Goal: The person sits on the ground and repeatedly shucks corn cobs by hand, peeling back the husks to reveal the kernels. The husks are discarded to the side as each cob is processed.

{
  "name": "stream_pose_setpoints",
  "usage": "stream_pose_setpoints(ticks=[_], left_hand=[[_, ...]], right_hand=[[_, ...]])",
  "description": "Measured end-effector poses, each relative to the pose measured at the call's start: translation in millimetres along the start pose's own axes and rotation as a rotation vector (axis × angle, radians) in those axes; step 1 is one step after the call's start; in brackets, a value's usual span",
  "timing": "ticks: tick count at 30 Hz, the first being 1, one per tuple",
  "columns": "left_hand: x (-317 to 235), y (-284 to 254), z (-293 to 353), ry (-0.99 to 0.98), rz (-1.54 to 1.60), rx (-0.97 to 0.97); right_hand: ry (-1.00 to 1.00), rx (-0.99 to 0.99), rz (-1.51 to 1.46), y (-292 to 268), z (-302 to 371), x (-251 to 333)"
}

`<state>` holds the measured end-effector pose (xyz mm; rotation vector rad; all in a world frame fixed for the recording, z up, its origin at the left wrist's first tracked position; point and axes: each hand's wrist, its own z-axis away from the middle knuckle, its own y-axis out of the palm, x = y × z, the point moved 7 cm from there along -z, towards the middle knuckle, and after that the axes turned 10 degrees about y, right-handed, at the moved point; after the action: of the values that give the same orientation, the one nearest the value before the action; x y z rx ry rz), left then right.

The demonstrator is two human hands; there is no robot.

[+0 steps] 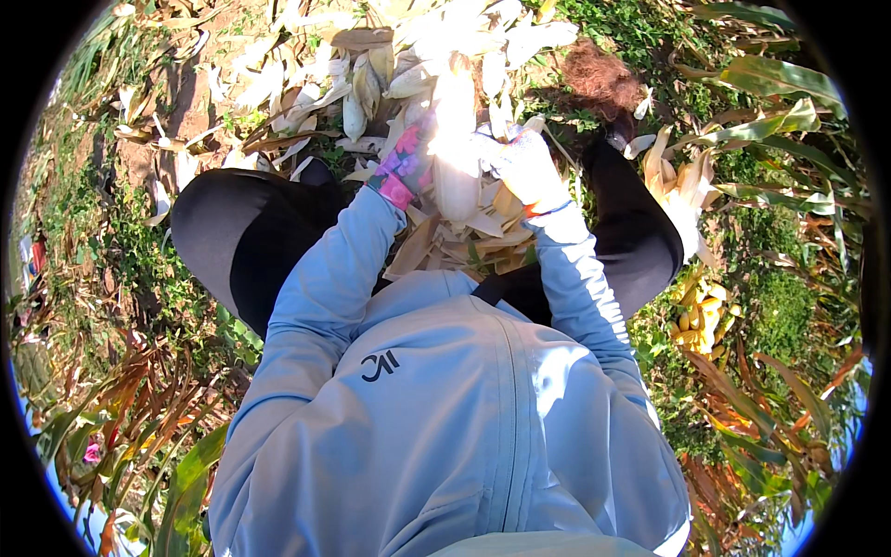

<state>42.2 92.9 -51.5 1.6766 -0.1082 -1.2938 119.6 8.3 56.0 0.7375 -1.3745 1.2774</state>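
Note:
Between my hands, in front of my crossed legs, is a pale ear of corn (457, 193) in its husk, its upper part washed out by glare. My left hand (406, 169), in a pink and purple patterned glove, is closed against its left side. On the other side my right hand (525, 165), in a light glove bleached by sun, has its fingers bent in at the ear, near its upper right. Glare hides the exact fingertips of both. Loose dry husks (429, 243) lie below the ear, close to my lap.
Several husk-covered ears (366, 88) and dry husks lie beyond my hands. Brown corn silk (599, 79) is heaped at the far right. Peeled yellow cobs (703, 316) are piled right of my knee. Corn leaves (780, 79) reach in from the right edge.

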Motion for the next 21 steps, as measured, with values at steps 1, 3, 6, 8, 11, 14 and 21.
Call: stream_pose_setpoints(ticks=[1,3,6,8,11,14,21], left_hand=[[-2,3,0,0.002,0.000,-0.004],[-1,10,2,-0.059,0.070,-0.026],[-3,20,-1,-0.120,0.077,-0.037],[3,12,-9,-0.088,0.012,0.024],[38,-34,-30,0.007,-0.069,0.176],[45,-35,-28,-0.009,-0.010,0.153],[13,9,-4,-0.073,0.195,0.012]], right_hand=[[0.044,0.001,-0.089,0,2,4],[0.133,0.002,-0.267,-1,5,8],[-0.037,-0.120,0.162,-10,4,-16],[-0.144,-0.196,0.337,-9,1,-32],[0.148,-0.188,-0.011,-4,-7,-39],[0.329,-0.178,-0.214,-3,0,-38],[0.332,-0.141,-0.075,-9,8,-9]])
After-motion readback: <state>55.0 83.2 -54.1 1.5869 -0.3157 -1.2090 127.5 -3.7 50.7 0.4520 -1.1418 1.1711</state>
